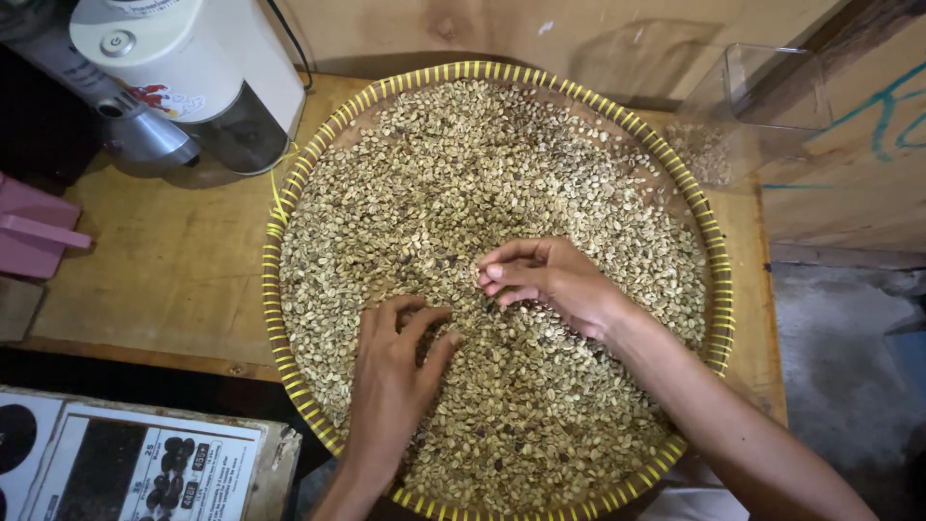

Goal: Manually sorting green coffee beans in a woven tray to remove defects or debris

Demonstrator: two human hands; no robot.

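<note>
Currently both hands work mid-tray [289, 183]: left hand [391, 371] fingers spread on beans [463, 174], right hand [550, 280] pinching; pick lightly, w/o scattering.

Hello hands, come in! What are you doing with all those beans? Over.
Left hand flat on beans, fingers spread. Right hand curled, fingertips pinched above beans. Round woven tray full. Nothing in the way.

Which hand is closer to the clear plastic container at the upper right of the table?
The right hand. It rests on the beans in the round woven tray, below and left of the clear plastic container. The left hand lies lower and further left.
</note>
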